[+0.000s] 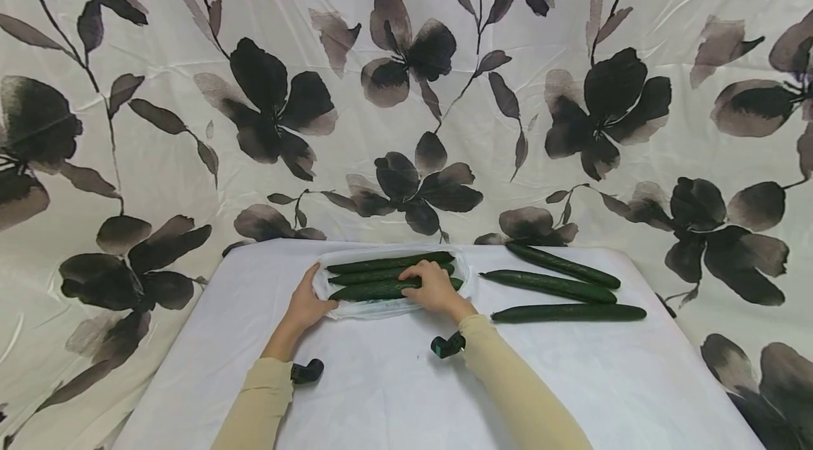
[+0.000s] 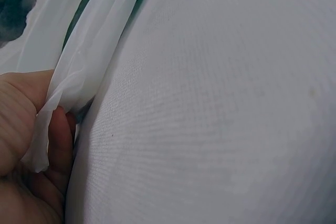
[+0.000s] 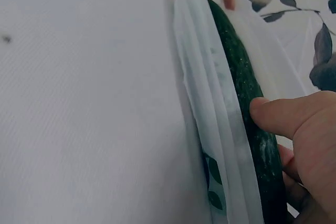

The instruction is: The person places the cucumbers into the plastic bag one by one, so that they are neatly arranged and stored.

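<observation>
A white plastic bag with green print lies at the middle of the table's far part, its opening facing up. Three long dark green cucumbers show inside it, side by side. My left hand holds the bag's left end; in the left wrist view its thumb and fingers pinch the folded plastic edge. At the bag's right part, my right hand grips the nearest cucumber. Its thumb lies on the near side of that cucumber and the fingers reach over to the far side, partly hidden.
To the right of the bag lie three loose cucumbers: a far one, a middle one and a near one. All rest on a white-covered table. A floral cloth hangs behind the table's far edge.
</observation>
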A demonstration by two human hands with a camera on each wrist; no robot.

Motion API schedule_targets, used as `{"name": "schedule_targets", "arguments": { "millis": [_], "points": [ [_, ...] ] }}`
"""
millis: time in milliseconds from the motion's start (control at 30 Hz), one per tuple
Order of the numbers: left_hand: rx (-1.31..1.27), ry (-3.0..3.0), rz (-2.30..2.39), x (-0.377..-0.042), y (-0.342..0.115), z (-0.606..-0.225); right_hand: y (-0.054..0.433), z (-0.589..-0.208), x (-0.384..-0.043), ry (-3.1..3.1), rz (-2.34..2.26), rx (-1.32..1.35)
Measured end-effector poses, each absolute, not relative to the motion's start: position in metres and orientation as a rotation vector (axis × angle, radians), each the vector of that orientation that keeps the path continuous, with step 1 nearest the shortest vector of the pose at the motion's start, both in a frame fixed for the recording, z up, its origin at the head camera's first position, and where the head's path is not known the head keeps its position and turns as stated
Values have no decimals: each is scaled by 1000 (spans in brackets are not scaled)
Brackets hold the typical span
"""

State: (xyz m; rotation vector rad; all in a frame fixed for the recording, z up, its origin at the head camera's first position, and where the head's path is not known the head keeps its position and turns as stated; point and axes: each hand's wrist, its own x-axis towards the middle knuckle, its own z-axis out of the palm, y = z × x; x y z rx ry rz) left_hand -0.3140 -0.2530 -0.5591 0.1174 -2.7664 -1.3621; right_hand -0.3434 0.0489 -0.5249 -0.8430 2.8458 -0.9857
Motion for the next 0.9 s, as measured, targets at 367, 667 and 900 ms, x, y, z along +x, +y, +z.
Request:
{"name": "schedule_targets", "arguments": {
  "millis": [367,667,900],
  "points": [
    [106,-2763,-1375,-310,-254,-558,60,-519,-333,2856,-944,-916],
    [99,-2762,-1387,-310,-253,-558,82,-509,-325,2824,-953,-987],
    [77,-2778,-1359,-314,-254,-556,104,-498,-322,2794,-1024,-1020]
  ]
}}
